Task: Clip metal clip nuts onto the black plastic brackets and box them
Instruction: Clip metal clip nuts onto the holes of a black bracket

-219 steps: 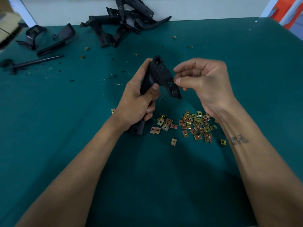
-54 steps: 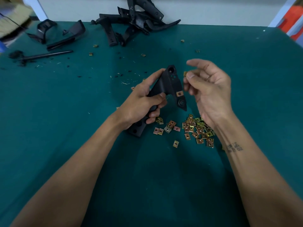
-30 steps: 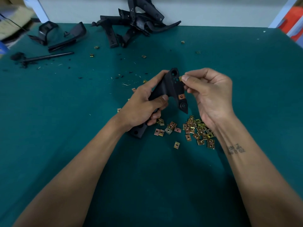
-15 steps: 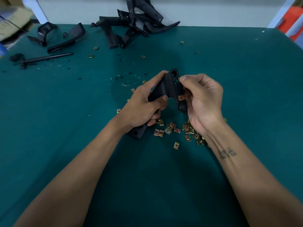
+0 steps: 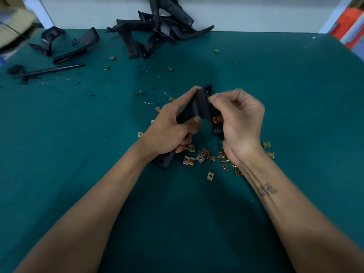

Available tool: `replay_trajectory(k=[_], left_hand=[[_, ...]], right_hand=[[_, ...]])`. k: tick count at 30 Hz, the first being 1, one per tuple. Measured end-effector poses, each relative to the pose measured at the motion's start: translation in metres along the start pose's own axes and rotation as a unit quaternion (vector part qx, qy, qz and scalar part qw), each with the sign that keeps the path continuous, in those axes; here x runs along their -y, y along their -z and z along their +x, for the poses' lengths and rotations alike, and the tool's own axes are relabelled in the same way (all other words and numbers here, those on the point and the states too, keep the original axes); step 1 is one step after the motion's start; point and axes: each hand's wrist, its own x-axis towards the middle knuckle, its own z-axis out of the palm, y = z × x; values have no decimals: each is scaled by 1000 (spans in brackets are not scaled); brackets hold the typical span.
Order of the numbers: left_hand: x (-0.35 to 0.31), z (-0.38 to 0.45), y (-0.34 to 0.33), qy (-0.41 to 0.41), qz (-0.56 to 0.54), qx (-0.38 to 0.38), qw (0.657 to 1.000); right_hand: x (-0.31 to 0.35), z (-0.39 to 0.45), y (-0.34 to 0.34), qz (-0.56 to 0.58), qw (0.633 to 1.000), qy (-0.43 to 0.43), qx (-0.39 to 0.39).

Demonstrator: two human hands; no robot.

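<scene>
The black bracket is up off the green worktop, tilted, with the left hand wrapped round its lower arm. One coppery clip nut already sits on it. The right hand pinches another clip nut against the bracket's top edge, fingers curled. Loose clip nuts are scattered right below, and a pile of black brackets sits at the far edge.
</scene>
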Motion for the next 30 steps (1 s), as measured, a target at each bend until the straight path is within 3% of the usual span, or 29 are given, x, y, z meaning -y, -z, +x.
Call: replay_trajectory(k=[8,14,16,18,21,23,26,27,30], left_hand=[[2,-1,4,6,-37,-20,999],[3,-2,5,-1,-118,-74,990],[1,-1,2,-13,-160,-143,977],[-2,1,-3,-46,-200,-275,939],[-6,4,-1,-117,-271,-397,869],[-8,6,1,-138,-293,-408,853],[-13,3,-4,-143,-313,-378,860],[-14,2,-8,-139,-320,-356,867],[-16,-6,-18,-99,-317,-287,899]], right_hand=[[10,0,8,55,986,-72,137],[5,-1,9,56,975,-63,206],[-2,-5,3,32,979,-41,195],[-9,-10,-1,-74,984,9,165],[-13,-20,-3,-276,928,141,206],[-16,-28,-7,-352,885,177,249],[-21,-38,-18,-418,850,216,237],[-21,-40,-20,-406,860,207,231],[-14,-37,-20,-254,935,88,230]])
